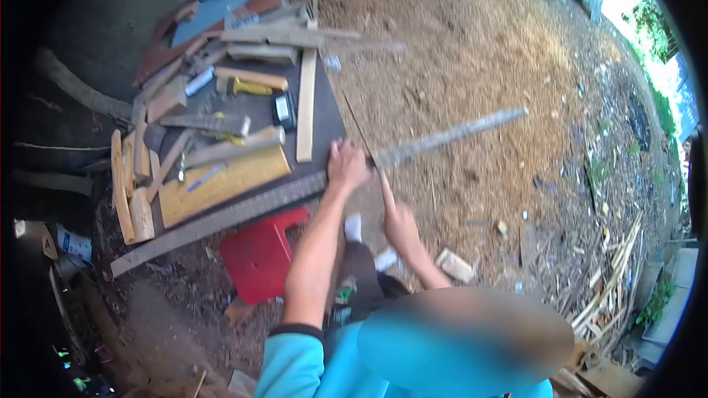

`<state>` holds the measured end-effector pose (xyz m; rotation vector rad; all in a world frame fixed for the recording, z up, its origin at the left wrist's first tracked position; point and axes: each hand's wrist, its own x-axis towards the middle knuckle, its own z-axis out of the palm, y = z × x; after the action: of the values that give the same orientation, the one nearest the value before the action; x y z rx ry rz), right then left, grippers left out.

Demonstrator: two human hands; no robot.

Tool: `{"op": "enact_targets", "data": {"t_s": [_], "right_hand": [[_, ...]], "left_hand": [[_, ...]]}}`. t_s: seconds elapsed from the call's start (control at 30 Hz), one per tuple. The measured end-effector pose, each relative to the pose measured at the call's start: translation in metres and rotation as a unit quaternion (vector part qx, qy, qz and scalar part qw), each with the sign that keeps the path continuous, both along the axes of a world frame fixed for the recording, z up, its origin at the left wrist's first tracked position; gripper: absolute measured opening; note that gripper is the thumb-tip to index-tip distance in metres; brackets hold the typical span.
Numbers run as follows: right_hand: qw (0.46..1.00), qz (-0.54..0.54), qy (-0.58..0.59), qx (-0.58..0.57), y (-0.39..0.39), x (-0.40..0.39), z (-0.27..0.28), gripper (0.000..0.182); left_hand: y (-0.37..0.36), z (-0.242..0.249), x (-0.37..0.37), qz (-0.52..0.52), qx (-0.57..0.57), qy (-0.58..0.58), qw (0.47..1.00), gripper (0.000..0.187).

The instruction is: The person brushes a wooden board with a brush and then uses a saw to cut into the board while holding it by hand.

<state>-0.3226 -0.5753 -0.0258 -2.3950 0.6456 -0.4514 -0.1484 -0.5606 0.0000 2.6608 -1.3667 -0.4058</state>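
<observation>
A long, greyish wooden board [453, 134] lies along the near edge of the table and juts out past its right corner. My left hand [348, 168] grips the board at that corner, its fingers partly hidden. Just to the right, my right hand [400, 227] is closed round the handle of a hand saw, index finger stretched along it. The saw [359, 127] is seen nearly edge-on as a thin dark line, its blade crossing the board close beside my left hand. How deep the blade sits in the wood cannot be made out.
On the dark table [324, 114] lie wood offcuts, a yellow-handled tool [251, 87], a black box [284, 110], a pale plank [307, 103] and a yellowish board [225, 186]. A red stool [258, 258] stands below my left arm. Sawdust [472, 51] and scraps cover the ground.
</observation>
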Motion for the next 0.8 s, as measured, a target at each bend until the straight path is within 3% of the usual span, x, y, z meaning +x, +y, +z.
{"op": "enact_targets", "data": {"t_s": [0.07,0.2,0.3,0.43,0.57,0.63,0.67,0.77,0.8], "right_hand": [[0.998,-0.006,0.053,0.013,-0.006,0.032,0.013,0.076],[0.976,-0.012,0.211,0.049,0.023,-0.027,0.064,0.074],[0.974,-0.029,0.226,0.008,0.018,-0.017,0.098,0.074],[0.993,-0.012,0.101,-0.052,-0.008,0.034,0.045,0.073],[0.979,0.003,0.205,-0.015,-0.012,0.054,0.065,0.064],[0.962,0.019,0.270,0.021,-0.001,0.023,0.120,0.058],[0.949,0.013,0.313,0.018,0.000,0.018,0.120,0.064],[0.990,0.009,0.131,-0.046,-0.021,0.058,0.056,0.068],[0.980,-0.007,0.195,-0.033,-0.028,0.078,0.040,0.068]], "left_hand": [[0.004,-0.014,-0.004,-0.026,-0.007,0.016,1.000,0.036],[0.006,-0.018,-0.006,-0.016,-0.030,-0.020,0.999,0.030],[0.007,-0.007,-0.009,-0.012,-0.045,0.022,0.999,0.023],[0.007,-0.008,-0.007,-0.028,-0.018,0.005,0.999,0.022],[0.006,-0.021,-0.003,-0.046,-0.038,0.003,0.998,0.024],[0.008,-0.013,0.000,-0.048,-0.037,0.011,0.998,0.028],[0.007,-0.015,0.001,-0.052,-0.044,0.006,0.998,0.028],[0.005,-0.027,-0.004,-0.053,-0.053,0.023,0.997,0.023],[0.005,-0.028,-0.006,-0.054,-0.064,0.025,0.996,0.021]]}}
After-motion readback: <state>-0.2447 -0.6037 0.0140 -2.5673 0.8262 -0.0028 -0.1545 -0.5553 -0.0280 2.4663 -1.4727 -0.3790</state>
